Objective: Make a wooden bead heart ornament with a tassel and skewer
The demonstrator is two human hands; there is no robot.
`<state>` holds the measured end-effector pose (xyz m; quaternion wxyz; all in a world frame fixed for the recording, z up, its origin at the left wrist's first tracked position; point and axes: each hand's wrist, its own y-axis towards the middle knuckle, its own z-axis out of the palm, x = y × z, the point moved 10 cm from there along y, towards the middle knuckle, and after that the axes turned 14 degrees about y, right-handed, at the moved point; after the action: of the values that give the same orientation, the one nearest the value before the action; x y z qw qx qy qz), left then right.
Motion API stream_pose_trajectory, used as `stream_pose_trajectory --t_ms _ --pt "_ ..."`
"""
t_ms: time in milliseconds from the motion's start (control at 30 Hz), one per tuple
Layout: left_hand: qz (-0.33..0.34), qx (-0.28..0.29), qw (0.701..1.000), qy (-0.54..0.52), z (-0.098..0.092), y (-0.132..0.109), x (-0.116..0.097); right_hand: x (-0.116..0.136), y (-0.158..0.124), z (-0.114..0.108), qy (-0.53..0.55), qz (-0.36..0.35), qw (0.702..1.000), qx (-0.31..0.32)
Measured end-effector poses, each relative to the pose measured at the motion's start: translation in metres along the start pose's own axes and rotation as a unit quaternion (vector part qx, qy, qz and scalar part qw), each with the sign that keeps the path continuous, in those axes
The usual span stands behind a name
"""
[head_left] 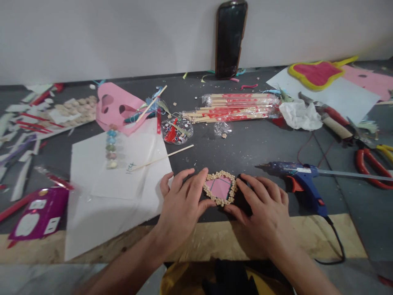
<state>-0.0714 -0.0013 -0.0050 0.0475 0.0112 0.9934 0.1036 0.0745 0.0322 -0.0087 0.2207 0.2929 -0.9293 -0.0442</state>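
Observation:
A small pink paper piece ringed with tiny beige beads (pixel 220 187) lies on the dark table near its front edge. My left hand (pixel 181 205) rests on its left side, fingers curled and touching the bead rim. My right hand (pixel 264 205) presses against its right side, fingers bent and pinching the edge. Both hands hold the piece flat between them.
A blue glue gun (pixel 299 177) lies just right of my right hand, its cord trailing forward. White paper sheets (pixel 123 184) lie at left. Packs of wooden sticks (pixel 233 107), a pink mask (pixel 115 107), a phone (pixel 230 39) leaning on the wall and red pliers (pixel 371 166) lie around.

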Motion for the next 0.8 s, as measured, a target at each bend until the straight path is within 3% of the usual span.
stream_pose_trajectory --t_ms 333,800 --pt "-0.031 0.004 0.999 -0.033 0.000 0.005 0.009 -0.020 0.004 -0.007 0.080 -0.007 0.997 0.003" --pt "-0.028 -0.003 0.999 -0.022 0.001 0.005 0.008 -0.015 0.010 -0.009 0.084 0.005 0.996 -0.031"
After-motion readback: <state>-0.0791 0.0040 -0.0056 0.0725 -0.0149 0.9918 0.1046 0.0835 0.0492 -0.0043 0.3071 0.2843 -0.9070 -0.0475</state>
